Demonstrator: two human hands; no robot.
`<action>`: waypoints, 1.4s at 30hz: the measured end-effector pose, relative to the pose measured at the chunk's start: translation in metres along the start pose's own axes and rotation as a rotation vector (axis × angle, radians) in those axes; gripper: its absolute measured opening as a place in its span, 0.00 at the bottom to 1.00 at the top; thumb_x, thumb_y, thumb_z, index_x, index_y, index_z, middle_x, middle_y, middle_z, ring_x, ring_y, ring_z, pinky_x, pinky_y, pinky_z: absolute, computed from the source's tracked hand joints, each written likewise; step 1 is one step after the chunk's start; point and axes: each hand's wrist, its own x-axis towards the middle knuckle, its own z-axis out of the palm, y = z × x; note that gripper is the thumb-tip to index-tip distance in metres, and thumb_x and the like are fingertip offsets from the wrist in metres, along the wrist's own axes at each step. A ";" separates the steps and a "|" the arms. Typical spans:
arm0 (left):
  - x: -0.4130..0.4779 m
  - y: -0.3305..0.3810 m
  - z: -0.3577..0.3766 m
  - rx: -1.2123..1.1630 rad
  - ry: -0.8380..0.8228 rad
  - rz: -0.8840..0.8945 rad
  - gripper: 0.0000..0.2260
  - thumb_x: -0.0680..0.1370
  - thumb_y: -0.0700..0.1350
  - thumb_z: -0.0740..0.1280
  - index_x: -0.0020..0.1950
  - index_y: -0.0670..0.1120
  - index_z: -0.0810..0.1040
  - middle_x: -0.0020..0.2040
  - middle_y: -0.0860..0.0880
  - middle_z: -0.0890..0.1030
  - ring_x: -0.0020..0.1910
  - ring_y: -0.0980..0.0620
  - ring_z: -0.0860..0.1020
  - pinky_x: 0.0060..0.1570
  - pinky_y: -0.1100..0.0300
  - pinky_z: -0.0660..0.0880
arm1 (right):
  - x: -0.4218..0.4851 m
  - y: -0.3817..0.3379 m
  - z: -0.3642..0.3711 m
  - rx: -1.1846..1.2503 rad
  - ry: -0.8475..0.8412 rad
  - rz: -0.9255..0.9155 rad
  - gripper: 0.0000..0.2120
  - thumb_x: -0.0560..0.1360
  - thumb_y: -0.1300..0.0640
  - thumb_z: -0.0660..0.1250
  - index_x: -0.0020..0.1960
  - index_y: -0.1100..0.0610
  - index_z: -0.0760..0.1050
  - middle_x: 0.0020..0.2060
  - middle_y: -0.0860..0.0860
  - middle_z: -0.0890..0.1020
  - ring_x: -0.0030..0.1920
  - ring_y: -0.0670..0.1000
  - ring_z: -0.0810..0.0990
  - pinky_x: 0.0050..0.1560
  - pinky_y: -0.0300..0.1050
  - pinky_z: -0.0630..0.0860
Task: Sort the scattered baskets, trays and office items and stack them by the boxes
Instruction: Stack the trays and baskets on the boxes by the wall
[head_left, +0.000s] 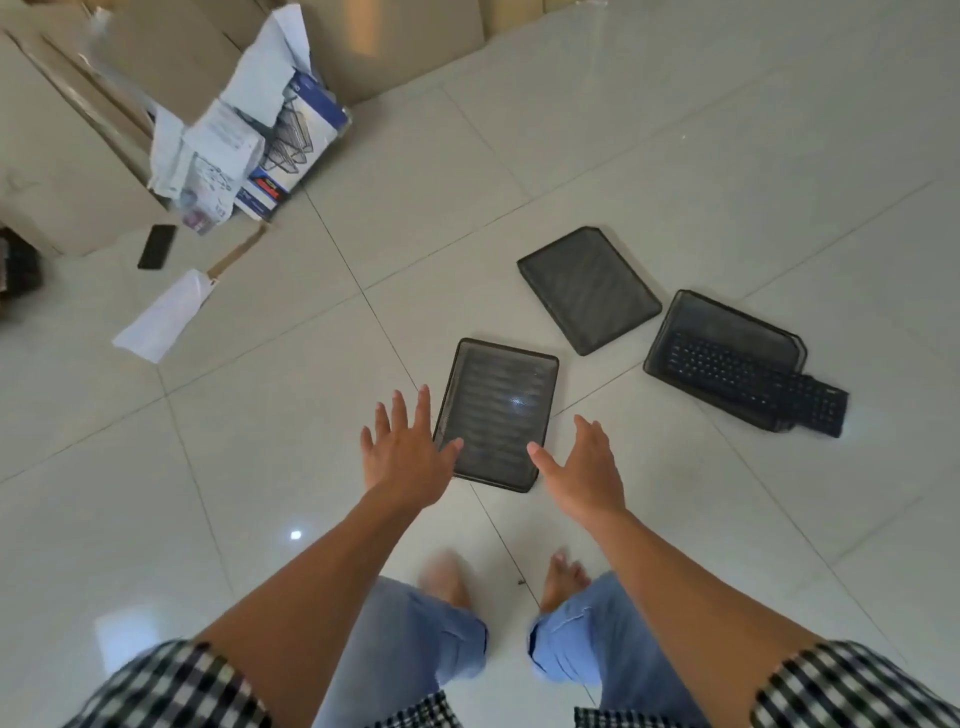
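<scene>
Three black mesh trays lie on the tiled floor. The nearest tray (498, 405) is in front of me. My left hand (405, 452) hovers with fingers spread over its left edge, and my right hand (582, 467) is spread at its right corner. Neither hand holds anything. A second tray (589, 288) lies upside down further back. The third tray (722, 353) to the right holds a black keyboard (769, 384) that sticks out past its end.
Cardboard boxes (78, 156) stand at the back left with papers and a packaged wire rack (291, 135) leaning on them. A black phone (157, 246) and a loose sheet of paper (166, 317) lie on the floor nearby. My bare feet (561, 577) stand below the nearest tray.
</scene>
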 end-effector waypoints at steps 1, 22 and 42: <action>0.022 -0.004 0.017 -0.011 0.005 -0.002 0.38 0.81 0.67 0.51 0.82 0.52 0.36 0.83 0.43 0.44 0.81 0.39 0.46 0.77 0.41 0.51 | 0.022 0.009 0.016 0.015 -0.010 0.007 0.42 0.77 0.34 0.64 0.82 0.53 0.52 0.81 0.55 0.54 0.81 0.56 0.53 0.76 0.57 0.60; 0.287 -0.017 0.323 -0.654 -0.302 -0.393 0.32 0.80 0.55 0.68 0.75 0.38 0.63 0.71 0.38 0.71 0.68 0.37 0.72 0.67 0.46 0.72 | 0.292 0.149 0.241 0.520 -0.115 0.484 0.45 0.71 0.36 0.73 0.77 0.59 0.62 0.72 0.57 0.70 0.70 0.60 0.72 0.69 0.53 0.71; 0.301 -0.026 0.318 -0.497 0.120 -0.396 0.18 0.85 0.54 0.52 0.58 0.42 0.75 0.48 0.44 0.79 0.45 0.43 0.75 0.46 0.52 0.70 | 0.288 0.148 0.234 0.324 0.166 0.272 0.14 0.83 0.46 0.61 0.63 0.53 0.66 0.43 0.49 0.77 0.44 0.55 0.77 0.42 0.46 0.72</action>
